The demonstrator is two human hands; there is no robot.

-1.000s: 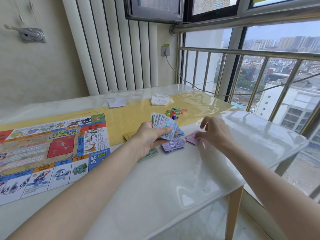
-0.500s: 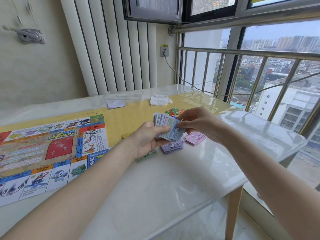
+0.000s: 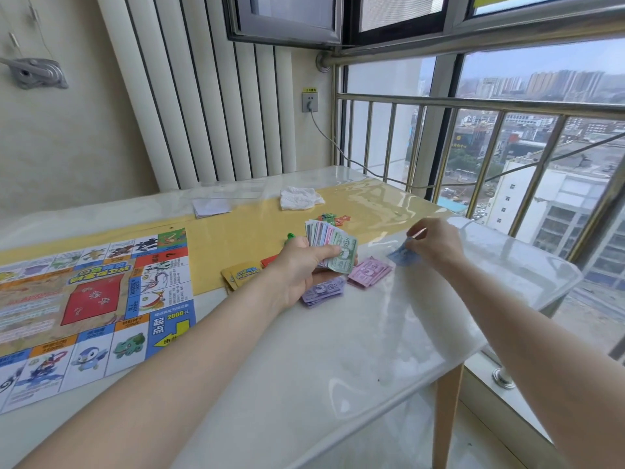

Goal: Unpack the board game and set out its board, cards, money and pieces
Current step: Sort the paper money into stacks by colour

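1. Nearest, both forearms are reaching out over the worktop [image 3: 338,367], with the board [image 3: 94,299] lying unfolded at the left.
2. Just beyond, the purple notes [image 3: 323,291] and pink notes [image 3: 368,272] are lying in separate piles, seemingly so the money is being sorted by colour.
3. The left hand [image 3: 304,265] is curling round a fanned wad of notes [image 3: 333,245], thumb across the front, probably keeping each face readable for dealing.
4. The right hand [image 3: 436,243] is pinching a blue note [image 3: 402,256] at fingertip, wrist lowered, the note touching or nearly touching the worktop, likely starting a new pile.
5. Farther off, yellow cards [image 3: 241,274], coloured pieces [image 3: 333,219], a cloth [image 3: 299,198] and white paper [image 3: 211,208] are sitting.
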